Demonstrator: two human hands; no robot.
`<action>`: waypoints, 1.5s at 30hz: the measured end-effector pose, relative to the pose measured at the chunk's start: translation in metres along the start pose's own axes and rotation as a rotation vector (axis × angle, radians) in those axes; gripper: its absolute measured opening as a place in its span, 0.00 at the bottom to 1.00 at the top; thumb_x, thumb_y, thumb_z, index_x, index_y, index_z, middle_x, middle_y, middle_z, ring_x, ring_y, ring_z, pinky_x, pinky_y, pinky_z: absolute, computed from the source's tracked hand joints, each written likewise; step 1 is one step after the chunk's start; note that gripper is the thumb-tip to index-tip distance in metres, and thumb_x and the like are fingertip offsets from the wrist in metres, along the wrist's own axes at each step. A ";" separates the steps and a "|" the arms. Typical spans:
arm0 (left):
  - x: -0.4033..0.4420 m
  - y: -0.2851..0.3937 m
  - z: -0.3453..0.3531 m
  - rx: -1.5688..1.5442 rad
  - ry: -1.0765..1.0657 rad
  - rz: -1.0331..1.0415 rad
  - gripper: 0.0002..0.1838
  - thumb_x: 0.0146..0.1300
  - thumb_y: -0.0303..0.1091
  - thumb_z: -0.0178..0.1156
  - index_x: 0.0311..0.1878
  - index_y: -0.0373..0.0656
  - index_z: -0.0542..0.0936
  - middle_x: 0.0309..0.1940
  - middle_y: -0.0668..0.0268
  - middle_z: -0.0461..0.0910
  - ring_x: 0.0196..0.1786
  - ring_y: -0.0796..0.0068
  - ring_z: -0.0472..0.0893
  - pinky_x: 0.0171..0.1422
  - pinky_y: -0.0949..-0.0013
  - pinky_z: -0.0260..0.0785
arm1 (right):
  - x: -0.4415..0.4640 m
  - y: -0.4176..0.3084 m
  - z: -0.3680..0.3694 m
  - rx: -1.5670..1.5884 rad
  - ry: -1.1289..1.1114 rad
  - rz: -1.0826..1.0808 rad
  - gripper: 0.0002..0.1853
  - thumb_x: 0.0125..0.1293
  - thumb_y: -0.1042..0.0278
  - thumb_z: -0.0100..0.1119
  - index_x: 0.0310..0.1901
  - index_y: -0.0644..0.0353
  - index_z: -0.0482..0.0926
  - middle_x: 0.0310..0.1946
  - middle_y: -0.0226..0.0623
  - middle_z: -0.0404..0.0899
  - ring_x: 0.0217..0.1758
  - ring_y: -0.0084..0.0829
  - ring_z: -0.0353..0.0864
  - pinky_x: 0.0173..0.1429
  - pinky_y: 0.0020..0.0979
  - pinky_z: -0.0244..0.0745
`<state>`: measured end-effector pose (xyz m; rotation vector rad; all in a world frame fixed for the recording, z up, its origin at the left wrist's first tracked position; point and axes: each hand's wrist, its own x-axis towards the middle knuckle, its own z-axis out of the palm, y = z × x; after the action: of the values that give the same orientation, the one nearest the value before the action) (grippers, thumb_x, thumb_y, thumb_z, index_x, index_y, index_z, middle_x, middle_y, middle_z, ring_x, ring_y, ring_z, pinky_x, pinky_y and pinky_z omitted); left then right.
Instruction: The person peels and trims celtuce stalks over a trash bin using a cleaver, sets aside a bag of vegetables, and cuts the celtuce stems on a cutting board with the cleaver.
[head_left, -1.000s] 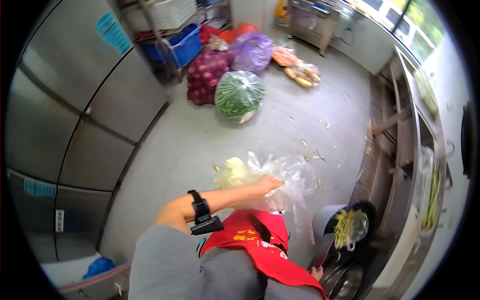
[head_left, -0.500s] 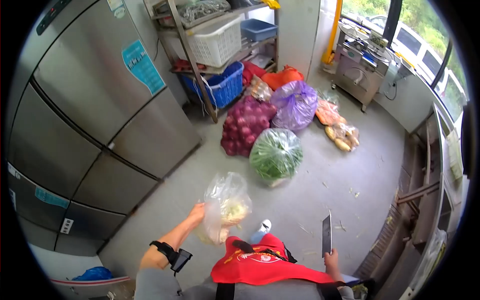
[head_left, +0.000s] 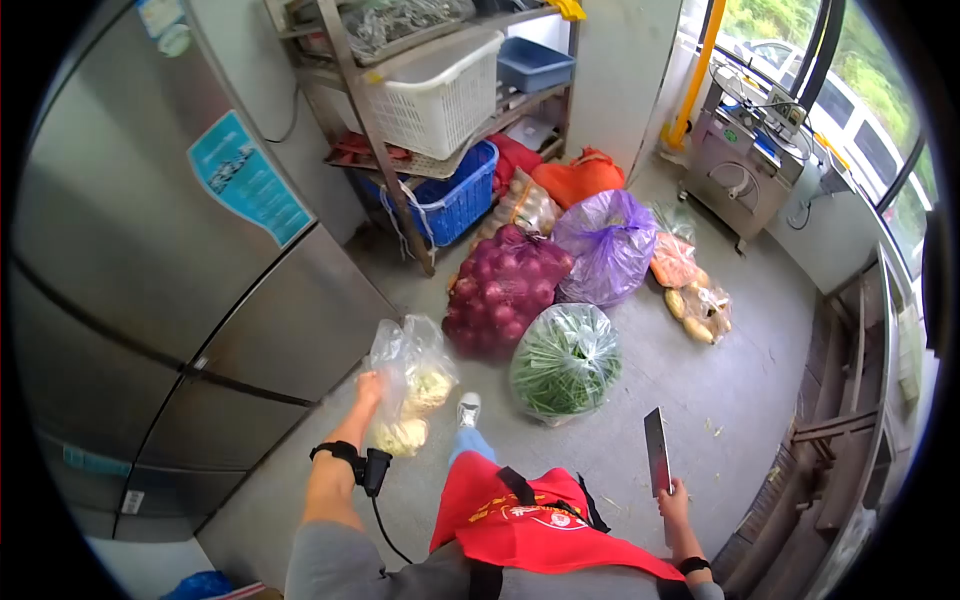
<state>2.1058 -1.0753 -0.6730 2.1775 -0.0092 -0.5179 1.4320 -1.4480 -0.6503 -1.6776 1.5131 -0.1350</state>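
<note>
Head-worn, looking forward and steeply down from just above the red cloth apron with yellow lettering (head_left: pixel 540 545) onto the smooth grey floor (head_left: pixel 660 380). Close to the apron, farther from the bare left hand (head_left: pixel 369 388) and the bare right hand (head_left: pixel 676 500). Reaching ahead to the tall metal shelving rack (head_left: pixel 357 95) and the clear glass window (head_left: pixel 875 60); bordered at left by the large brushed-steel refrigerator (head_left: pixel 120 220). Very wide, bending straight edges, rounded off to black at the corners

The floor (head_left: pixel 655 385) carries netted onions (head_left: pixel 505 295), bagged greens (head_left: pixel 567 365), a purple bag (head_left: pixel 607 245).
</note>
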 end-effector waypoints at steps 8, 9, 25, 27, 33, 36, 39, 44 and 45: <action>0.214 0.011 0.039 0.287 -0.011 -0.079 0.27 0.59 0.56 0.54 0.30 0.36 0.80 0.26 0.52 0.81 0.33 0.56 0.81 0.40 0.56 0.68 | -0.043 -0.186 0.033 0.142 0.133 0.377 0.10 0.60 0.72 0.54 0.44 0.56 0.70 0.15 0.26 0.67 0.12 0.19 0.65 0.14 0.24 0.59; 0.229 0.023 0.042 0.301 -0.022 -0.076 0.26 0.60 0.55 0.54 0.31 0.37 0.81 0.26 0.52 0.81 0.33 0.56 0.81 0.40 0.57 0.68 | -0.047 -0.212 0.035 0.107 0.140 0.397 0.10 0.60 0.71 0.54 0.44 0.56 0.70 0.15 0.26 0.67 0.12 0.19 0.65 0.14 0.24 0.59; 0.342 0.050 0.080 0.674 -0.150 -0.061 0.24 0.57 0.31 0.56 0.58 0.46 0.68 0.51 0.50 0.76 0.54 0.51 0.75 0.56 0.54 0.66 | -0.058 -0.309 0.081 0.058 0.169 0.545 0.15 0.62 0.69 0.57 0.50 0.56 0.70 0.15 0.27 0.70 0.13 0.18 0.67 0.16 0.24 0.61; 0.317 0.057 0.082 0.668 -0.280 -0.107 0.30 0.54 0.28 0.58 0.62 0.50 0.64 0.55 0.53 0.74 0.57 0.52 0.73 0.57 0.55 0.66 | -0.068 -0.288 0.086 -0.004 0.200 0.488 0.16 0.60 0.69 0.58 0.50 0.57 0.71 0.16 0.28 0.71 0.15 0.18 0.67 0.17 0.25 0.61; 0.228 0.027 0.134 0.724 -0.976 0.143 0.20 0.52 0.34 0.61 0.51 0.52 0.78 0.40 0.54 0.81 0.46 0.56 0.80 0.51 0.60 0.71 | -0.119 -0.234 0.087 0.140 0.193 0.573 0.21 0.59 0.71 0.57 0.55 0.54 0.66 0.15 0.26 0.67 0.14 0.18 0.64 0.16 0.24 0.59; 0.173 0.097 0.158 0.764 -1.311 0.471 0.17 0.54 0.38 0.59 0.48 0.51 0.80 0.37 0.57 0.82 0.43 0.57 0.81 0.48 0.60 0.73 | -0.157 -0.172 0.095 0.059 0.332 0.591 0.21 0.55 0.65 0.61 0.52 0.56 0.71 0.23 0.38 0.76 0.26 0.31 0.76 0.31 0.31 0.69; 0.114 0.193 0.202 0.853 -1.384 0.999 0.15 0.54 0.37 0.57 0.46 0.51 0.81 0.38 0.60 0.82 0.42 0.56 0.81 0.46 0.59 0.73 | -0.214 -0.146 0.083 -0.008 0.447 0.624 0.22 0.53 0.61 0.62 0.51 0.54 0.73 0.31 0.49 0.81 0.37 0.45 0.82 0.43 0.38 0.75; -0.097 0.351 0.264 1.025 -1.144 2.255 0.08 0.51 0.40 0.60 0.35 0.54 0.81 0.32 0.70 0.78 0.41 0.65 0.77 0.45 0.60 0.66 | -0.301 -0.040 0.069 0.148 0.540 0.685 0.22 0.55 0.61 0.58 0.53 0.51 0.72 0.31 0.45 0.81 0.37 0.47 0.81 0.44 0.41 0.75; -0.154 0.367 0.268 1.073 -1.152 2.468 0.08 0.50 0.40 0.60 0.35 0.55 0.80 0.32 0.71 0.78 0.42 0.67 0.77 0.46 0.61 0.64 | -0.321 -0.020 0.070 0.177 0.575 0.677 0.22 0.55 0.62 0.58 0.53 0.51 0.72 0.30 0.45 0.81 0.36 0.46 0.81 0.42 0.41 0.75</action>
<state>1.9304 -1.4780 -0.4788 0.5645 -3.2923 0.0079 1.4043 -1.1390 -0.5405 -0.9444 2.3405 -0.3935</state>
